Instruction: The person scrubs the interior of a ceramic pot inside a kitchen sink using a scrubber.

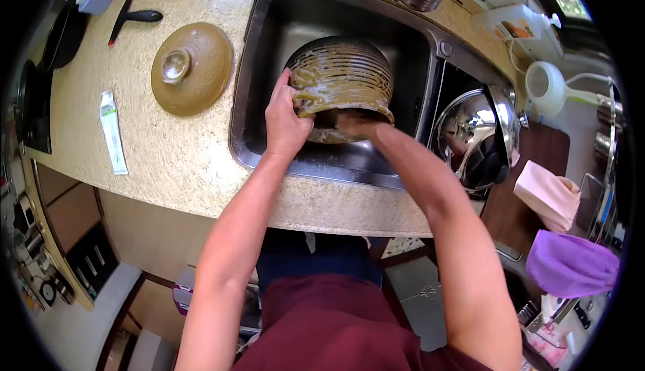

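Observation:
A brown ridged clay pot [349, 75], streaked with whitish suds, lies tilted on its side in the sink [269, 48], its mouth toward me. My left hand [287, 119] is closed around the handle at the left of its rim. Reaching into the mouth, my right hand [359, 125] has its fingers hidden inside, so whether they hold anything does not show. The matching clay lid [195, 78] rests knob up on the counter, left of the sink.
Left of the lid are a white tube [112, 132] and a black-and-red squeegee-like tool [131, 18]. A shiny metal lid [470, 136] stands in the smaller basin at right. Beyond it are a brown board [537, 169] and a purple cloth [571, 263].

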{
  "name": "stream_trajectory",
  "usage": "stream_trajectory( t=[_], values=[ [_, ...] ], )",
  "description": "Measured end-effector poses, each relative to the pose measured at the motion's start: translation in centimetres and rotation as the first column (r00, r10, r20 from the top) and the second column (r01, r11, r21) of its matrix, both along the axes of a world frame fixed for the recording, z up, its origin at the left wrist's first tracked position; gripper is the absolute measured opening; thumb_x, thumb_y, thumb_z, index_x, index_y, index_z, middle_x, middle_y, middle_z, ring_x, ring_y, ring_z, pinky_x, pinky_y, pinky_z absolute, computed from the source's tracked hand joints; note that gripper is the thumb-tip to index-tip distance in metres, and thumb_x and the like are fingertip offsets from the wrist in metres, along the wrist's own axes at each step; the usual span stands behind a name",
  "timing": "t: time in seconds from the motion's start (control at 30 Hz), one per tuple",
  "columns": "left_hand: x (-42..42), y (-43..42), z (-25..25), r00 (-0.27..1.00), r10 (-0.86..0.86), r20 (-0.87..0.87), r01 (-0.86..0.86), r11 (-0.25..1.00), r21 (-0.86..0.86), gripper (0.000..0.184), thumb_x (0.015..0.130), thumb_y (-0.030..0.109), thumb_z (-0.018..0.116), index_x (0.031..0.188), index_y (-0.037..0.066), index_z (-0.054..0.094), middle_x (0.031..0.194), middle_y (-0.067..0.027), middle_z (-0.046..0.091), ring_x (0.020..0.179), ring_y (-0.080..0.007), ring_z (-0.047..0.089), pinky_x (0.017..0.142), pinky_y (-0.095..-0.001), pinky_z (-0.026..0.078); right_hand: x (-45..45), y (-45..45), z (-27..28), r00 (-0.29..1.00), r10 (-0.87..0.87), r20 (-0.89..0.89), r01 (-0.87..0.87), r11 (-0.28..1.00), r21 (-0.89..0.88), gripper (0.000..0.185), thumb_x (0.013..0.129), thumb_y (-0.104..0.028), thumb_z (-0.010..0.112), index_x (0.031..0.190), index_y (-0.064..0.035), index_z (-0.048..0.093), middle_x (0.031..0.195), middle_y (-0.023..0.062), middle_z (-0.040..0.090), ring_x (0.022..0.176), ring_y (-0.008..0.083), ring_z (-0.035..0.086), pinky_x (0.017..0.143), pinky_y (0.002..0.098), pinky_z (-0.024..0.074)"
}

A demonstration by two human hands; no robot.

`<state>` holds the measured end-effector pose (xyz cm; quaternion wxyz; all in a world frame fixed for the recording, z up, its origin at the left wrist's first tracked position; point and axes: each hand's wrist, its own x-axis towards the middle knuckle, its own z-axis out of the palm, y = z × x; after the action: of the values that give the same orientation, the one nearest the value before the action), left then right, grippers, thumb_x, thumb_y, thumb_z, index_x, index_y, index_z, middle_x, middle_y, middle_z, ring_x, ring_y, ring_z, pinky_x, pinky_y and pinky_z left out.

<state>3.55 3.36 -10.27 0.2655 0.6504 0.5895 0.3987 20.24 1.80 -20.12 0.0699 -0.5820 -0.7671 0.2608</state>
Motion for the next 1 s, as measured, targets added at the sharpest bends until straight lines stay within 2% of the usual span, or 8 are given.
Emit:
stream_trajectory(
  t=[0.1,0.33,0.47,0.6,0.8,0.87,0.9,1.0],
  values=[
    [0.1,-0.5,0.0,0.99,0.034,-0.135,-0.04,0.999,-0.037,0.03,0.066,0.005,0.074,0.088,0.002,0.053,0.134,-0.0261,0.053,0.113,-0.0398,0.058,0.088,-0.0425,0.051,1.6,3.0,-2.2,0.996,-0.08,-0.042,0.089,0.947,0.309,0.033,0.096,-0.025,0.042,0.111,-0.0108,0.067,0.106,0.007,0.068,0.087,0.019,0.061,0.077,0.0312,0.0507],
    [-0.2,-0.5,0.5,0.963,-0.006,-0.27,-0.072,0.959,-0.276,0.035,0.068,0.014,0.078,0.094,0.003,0.057,0.086,-0.0161,0.07,0.082,-0.0397,0.067,0.072,-0.0461,0.053,1.1,6.1,-9.0,0.947,-0.218,0.234,0.182,0.969,0.165,0.03,0.092,-0.023,0.045,0.106,-0.0102,0.069,0.102,0.0098,0.069,0.087,0.0214,0.063,0.077,0.033,0.0518],
    [0.6,-0.5,0.9,0.97,0.017,-0.243,-0.095,0.945,-0.313,0.036,0.069,0.016,0.079,0.094,0.002,0.057,0.086,-0.0184,0.07,0.082,-0.0402,0.068,0.073,-0.046,0.054,-1.7,5.5,-11.2,0.918,-0.295,0.266,0.269,0.954,0.129,0.028,0.091,-0.023,0.047,0.102,-0.0099,0.069,0.1,0.0114,0.069,0.087,0.0228,0.065,0.077,0.034,0.0524],
    [0.9,-1.1,1.1,0.976,0.061,-0.211,-0.129,0.937,-0.325,0.038,0.07,0.019,0.08,0.092,-0.001,0.057,0.084,-0.021,0.07,0.081,-0.0415,0.068,0.073,-0.0444,0.054,3.0,7.4,-8.7,0.97,-0.046,0.238,0.051,0.999,-0.015,0.027,0.089,-0.022,0.049,0.099,-0.0095,0.07,0.098,0.0129,0.07,0.087,0.0241,0.066,0.077,0.035,0.0531],
    [1.5,-0.6,1.7,0.971,0.127,-0.202,-0.194,0.913,-0.358,0.037,0.071,0.02,0.079,0.091,-0.003,0.058,0.081,-0.0204,0.069,0.079,-0.0404,0.068,0.073,-0.043,0.053,-1.7,6.5,-10.5,0.946,-0.187,0.264,0.202,0.979,-0.029,0.024,0.086,-0.02,0.052,0.094,-0.009,0.071,0.095,0.0153,0.07,0.087,0.0262,0.068,0.077,0.0366,0.054],
    [1.4,-1.4,1.6,0.97,0.124,-0.211,-0.199,0.903,-0.38,0.036,0.072,0.021,0.079,0.09,-0.003,0.058,0.08,-0.0202,0.069,0.078,-0.0398,0.068,0.073,-0.0428,0.053,-0.8,7.0,-7.2,0.94,0.11,0.322,-0.092,0.993,-0.071,0.023,0.085,-0.02,0.052,0.093,-0.0088,0.071,0.094,0.0161,0.07,0.087,0.0268,0.069,0.077,0.0371,0.0543],
    [1.3,-1.4,1.4,0.973,0.126,-0.194,-0.193,0.904,-0.382,0.036,0.071,0.021,0.079,0.088,-0.003,0.058,0.079,-0.02,0.068,0.077,-0.0393,0.068,0.073,-0.0425,0.053,1.4,8.3,-2.8,0.921,0.21,0.328,-0.104,0.944,-0.312,0.028,0.088,-0.018,0.052,0.105,-0.0083,0.072,0.113,0.018,0.069,0.107,0.0233,0.066,0.091,0.0373,0.0518],
    [1.0,-1.2,1.1,0.968,0.148,-0.202,-0.219,0.892,-0.395,0.037,0.071,0.021,0.079,0.087,-0.004,0.058,0.077,-0.0195,0.068,0.075,-0.0386,0.068,0.073,-0.0421,0.052,2.8,10.2,-7.4,0.972,-0.132,0.194,0.141,0.989,-0.035,0.027,0.083,-0.022,0.058,0.101,-0.0087,0.074,0.113,0.0154,0.069,0.104,0.0254,0.067,0.088,0.0422,0.0517]
  ],
)
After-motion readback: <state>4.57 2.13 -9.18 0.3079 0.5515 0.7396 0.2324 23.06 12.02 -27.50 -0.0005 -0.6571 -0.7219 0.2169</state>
